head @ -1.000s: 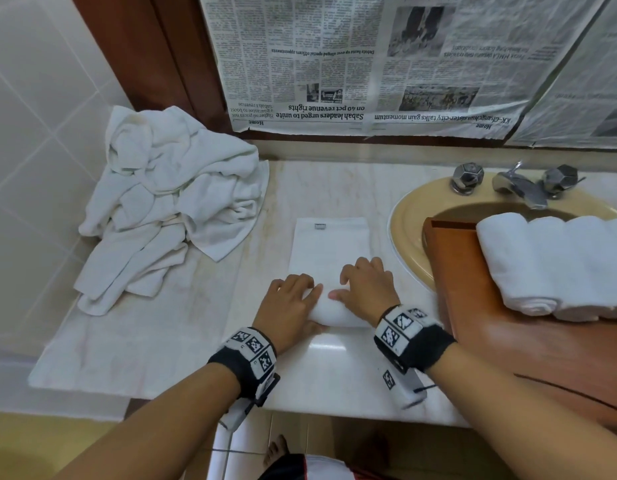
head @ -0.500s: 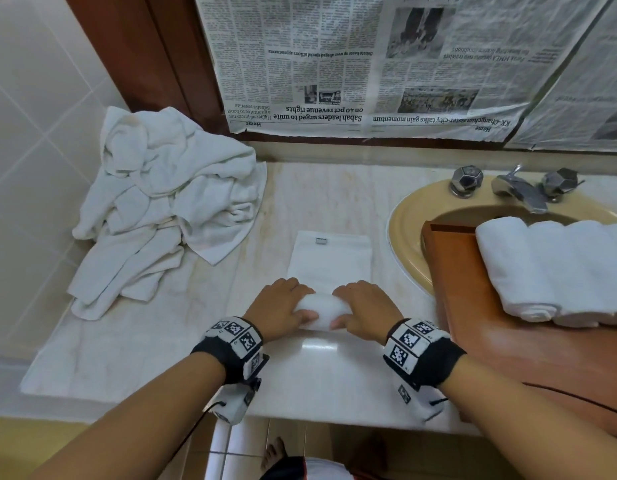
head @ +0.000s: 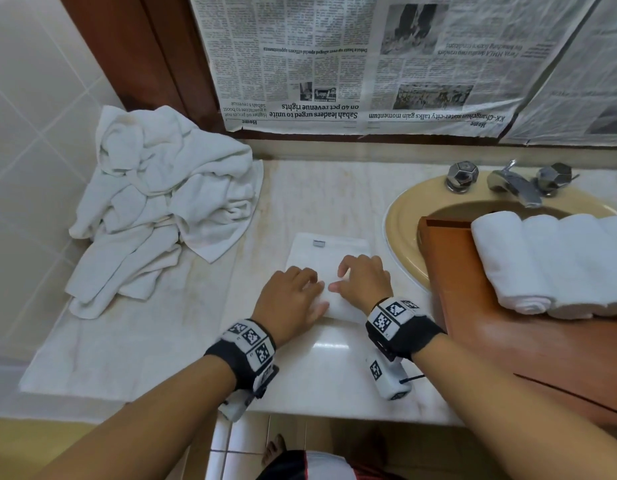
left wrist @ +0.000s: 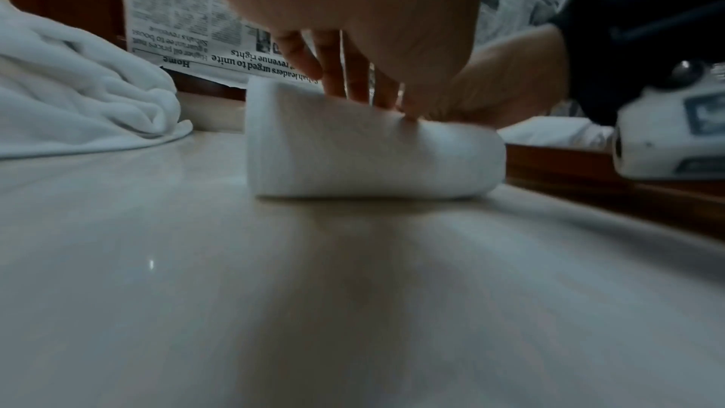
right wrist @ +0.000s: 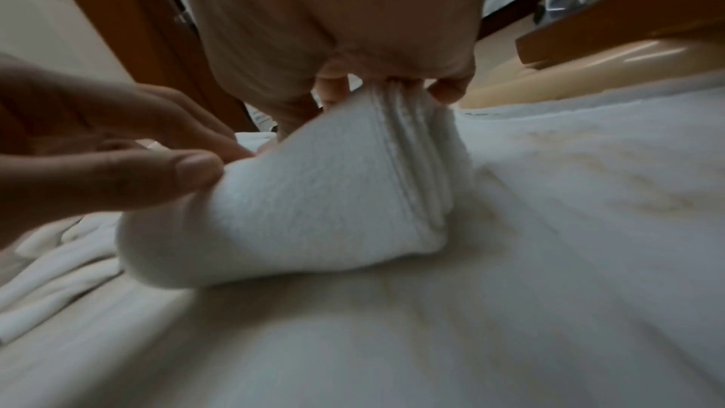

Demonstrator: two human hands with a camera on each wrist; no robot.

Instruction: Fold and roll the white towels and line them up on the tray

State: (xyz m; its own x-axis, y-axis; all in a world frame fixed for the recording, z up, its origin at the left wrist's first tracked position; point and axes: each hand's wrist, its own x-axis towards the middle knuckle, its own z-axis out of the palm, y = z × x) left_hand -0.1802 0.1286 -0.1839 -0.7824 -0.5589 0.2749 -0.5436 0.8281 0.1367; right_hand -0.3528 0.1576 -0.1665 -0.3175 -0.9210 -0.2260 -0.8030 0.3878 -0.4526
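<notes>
A folded white towel [head: 329,252] lies flat on the marble counter, with its near end wound into a thick roll [head: 346,309]. My left hand [head: 300,289] grips the roll's left part, thumb on the near side and fingers over the top [left wrist: 345,73]. My right hand [head: 360,275] curls over the roll's right end [right wrist: 333,185]. The wooden tray [head: 473,327] sits across the sink at the right and holds several rolled white towels [head: 549,261] side by side. Much of the roll is hidden under my hands in the head view.
A heap of unfolded white towels [head: 161,202] lies at the counter's back left against the tiled wall. The beige sink [head: 404,216] and chrome tap [head: 514,185] are behind the tray. Newspaper [head: 369,64] covers the wall behind. The counter's front edge [head: 334,407] is near my wrists.
Both hands have pushed the roll away from me along the towel. The roll is thicker and the flat stretch beyond it is shorter.
</notes>
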